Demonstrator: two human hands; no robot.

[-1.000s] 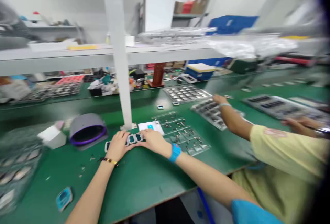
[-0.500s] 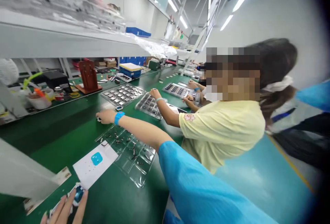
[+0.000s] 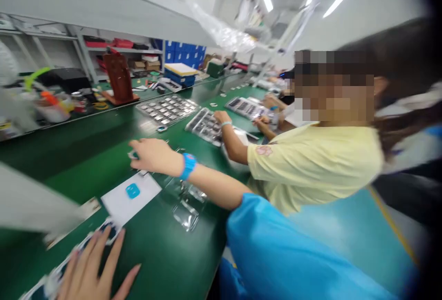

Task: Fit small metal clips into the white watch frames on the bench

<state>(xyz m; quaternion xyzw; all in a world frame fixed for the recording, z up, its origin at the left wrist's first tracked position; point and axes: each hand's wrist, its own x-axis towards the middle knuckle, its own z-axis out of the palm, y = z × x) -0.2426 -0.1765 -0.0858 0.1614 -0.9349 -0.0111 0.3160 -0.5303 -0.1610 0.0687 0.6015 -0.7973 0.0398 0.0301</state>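
My right hand (image 3: 152, 156), with a blue band at the wrist, is closed on a small white-rimmed part (image 3: 133, 154) just above the white paper. The part is mostly hidden by my fingers. A blue rounded square piece (image 3: 132, 191) lies on the white paper (image 3: 119, 204). At the lower left, my left hand (image 3: 95, 268) is spread with its fingers over a row of white and dark parts (image 3: 51, 281) on the green table (image 3: 165, 263). A clear compartment tray (image 3: 186, 217) with small metal pieces lies partly under my right forearm.
A filled tray (image 3: 167, 110) lies further back, with another tray (image 3: 205, 126) by a co-worker's hand. The co-worker in a yellow shirt (image 3: 311, 162) sits at the right. A white post (image 3: 34, 199) stands at the left, and a brown stand (image 3: 118, 79) behind.
My right hand has come closer, toward the paper, with the small part in it. My left hand shows more fully, fingers spread wider. The view has shifted.
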